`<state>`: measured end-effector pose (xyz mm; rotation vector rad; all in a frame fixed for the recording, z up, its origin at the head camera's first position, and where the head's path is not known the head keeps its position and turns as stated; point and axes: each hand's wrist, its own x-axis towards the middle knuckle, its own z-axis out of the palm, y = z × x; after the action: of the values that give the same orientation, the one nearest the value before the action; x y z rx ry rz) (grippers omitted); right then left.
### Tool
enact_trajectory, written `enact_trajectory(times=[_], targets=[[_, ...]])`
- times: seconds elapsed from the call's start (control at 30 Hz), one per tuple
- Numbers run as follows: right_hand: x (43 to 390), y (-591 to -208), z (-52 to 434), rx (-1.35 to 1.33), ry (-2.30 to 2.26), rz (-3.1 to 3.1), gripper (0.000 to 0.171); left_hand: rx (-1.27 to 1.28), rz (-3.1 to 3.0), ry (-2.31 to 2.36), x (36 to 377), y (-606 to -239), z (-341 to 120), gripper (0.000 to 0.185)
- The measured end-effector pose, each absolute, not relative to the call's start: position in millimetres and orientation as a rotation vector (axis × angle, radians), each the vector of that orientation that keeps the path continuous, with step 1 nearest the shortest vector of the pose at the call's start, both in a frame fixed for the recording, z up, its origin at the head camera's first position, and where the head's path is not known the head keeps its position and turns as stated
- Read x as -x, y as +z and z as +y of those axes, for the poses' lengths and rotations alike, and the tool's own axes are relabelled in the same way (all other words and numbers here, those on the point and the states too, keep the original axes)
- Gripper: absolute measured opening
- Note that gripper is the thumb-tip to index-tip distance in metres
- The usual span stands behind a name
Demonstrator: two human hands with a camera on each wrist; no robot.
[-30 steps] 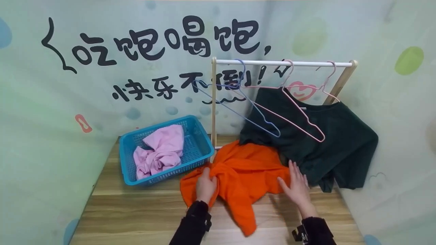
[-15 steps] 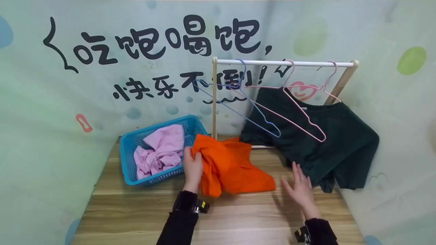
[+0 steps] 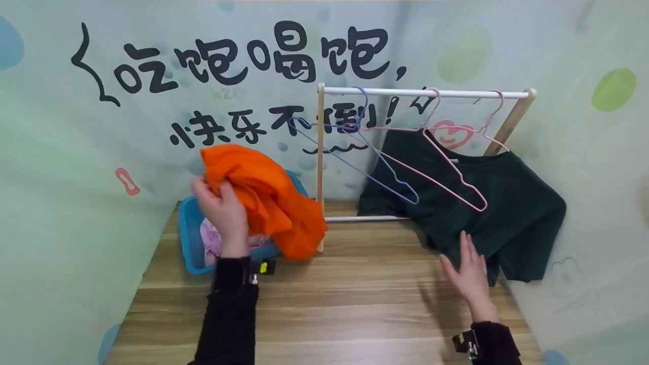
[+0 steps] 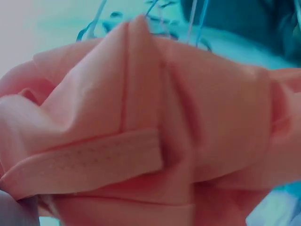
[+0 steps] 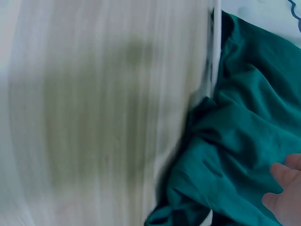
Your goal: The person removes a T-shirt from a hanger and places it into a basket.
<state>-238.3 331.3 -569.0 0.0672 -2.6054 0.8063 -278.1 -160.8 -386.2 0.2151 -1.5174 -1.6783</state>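
Observation:
My left hand (image 3: 223, 213) grips a bunched orange garment (image 3: 266, 195) and holds it in the air above the blue basket (image 3: 188, 230). The same cloth (image 4: 150, 141) fills the left wrist view. My right hand (image 3: 469, 274) lies flat with straight fingers on the wooden table (image 3: 355, 304), its fingertips at the hem of a dark green garment (image 3: 487, 203). That garment (image 5: 244, 141) hangs from a pink hanger (image 3: 451, 167) on the small rack (image 3: 426, 94). In the right wrist view only my fingertips (image 5: 284, 188) show at the right edge.
A pink cloth (image 3: 213, 241) lies in the basket, mostly hidden by my left arm. A blue hanger (image 3: 375, 162) and another pink hanger (image 3: 489, 126) hang bare on the rail. Printed walls close in the table at the back, left and right.
My left hand has lifted the orange garment off the table, up and left, to above the basket. My right hand has slid right toward the dark green garment.

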Motion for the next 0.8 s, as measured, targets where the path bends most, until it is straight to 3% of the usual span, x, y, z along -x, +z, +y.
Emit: enact_trajectory(times=[0.17,0.33,0.6,0.8], targets=[[237.8,-558.9,340.9,-0.039,0.806,-2.582,0.080,-0.168,-1.528,-1.576,287.0,-372.2,-186.1,0.017],[237.8,-551.2,346.9,-0.002,0.800,-2.608,0.082,-0.166,-1.891,-1.451,304.6,-383.5,-208.1,0.021],[235.9,-541.3,353.7,0.023,0.795,-2.640,0.084,-0.223,-2.648,-1.375,311.1,-439.5,-224.1,0.065],[237.7,-533.9,358.2,-0.002,0.753,-2.637,0.083,-0.117,-2.762,-1.265,305.8,-473.5,-224.0,0.072]])
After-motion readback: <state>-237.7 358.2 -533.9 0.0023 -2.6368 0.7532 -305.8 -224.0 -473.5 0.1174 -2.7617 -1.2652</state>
